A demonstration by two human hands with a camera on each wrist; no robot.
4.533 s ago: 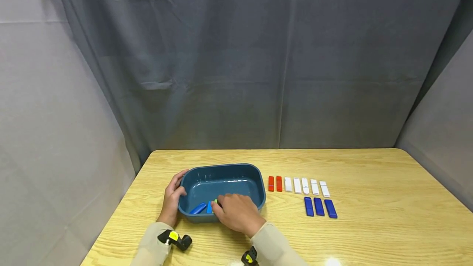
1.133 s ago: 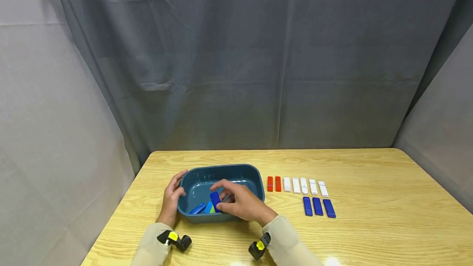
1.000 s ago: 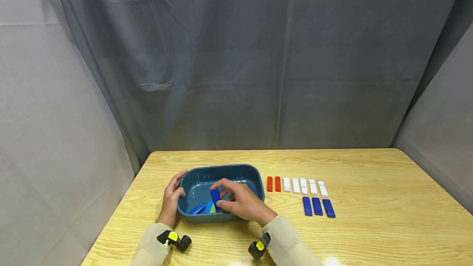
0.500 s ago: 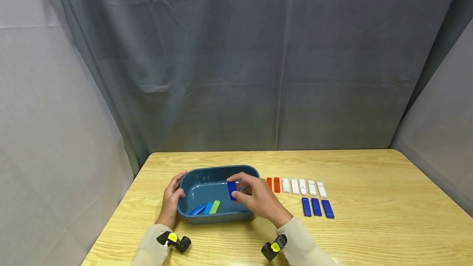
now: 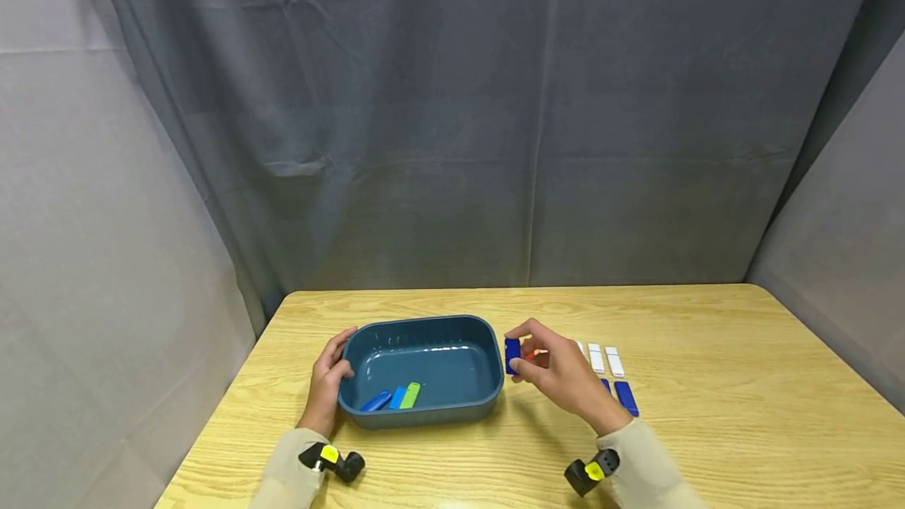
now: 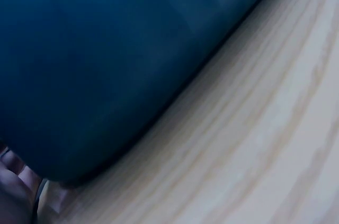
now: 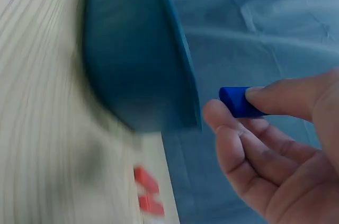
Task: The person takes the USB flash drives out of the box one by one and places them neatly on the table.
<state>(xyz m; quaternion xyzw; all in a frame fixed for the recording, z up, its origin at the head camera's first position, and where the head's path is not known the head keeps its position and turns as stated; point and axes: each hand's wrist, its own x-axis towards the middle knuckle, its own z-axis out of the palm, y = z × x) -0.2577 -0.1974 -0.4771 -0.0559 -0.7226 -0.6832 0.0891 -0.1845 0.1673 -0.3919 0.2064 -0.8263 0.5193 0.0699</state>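
My right hand (image 5: 558, 371) pinches a dark blue USB flash drive (image 5: 512, 356) between thumb and fingers, just beyond the right rim of a dark teal plastic bin (image 5: 424, 415). In the right wrist view the flash drive (image 7: 238, 102) hangs in the air beside the bin's wall (image 7: 132, 49). My left hand (image 5: 327, 383) grips the bin's left side, its thumb at the rim; only a sliver of it shows in the left wrist view. Inside the bin lie a blue flash drive (image 5: 377, 400), a lighter blue one (image 5: 398, 397) and a green one (image 5: 410, 395).
White flash drives (image 5: 615, 362) stand in a row on the wooden table (image 5: 707, 383), partly behind my right hand. Blue ones (image 5: 626, 399) lie nearer. Two red ones (image 7: 146, 179) show in the right wrist view. A grey curtain (image 5: 424, 140) hangs behind the table.
My right hand has lifted the dark blue flash drive out of the bin and carried it right, past the rim. The green one is now uncovered. My left hand has stayed put.
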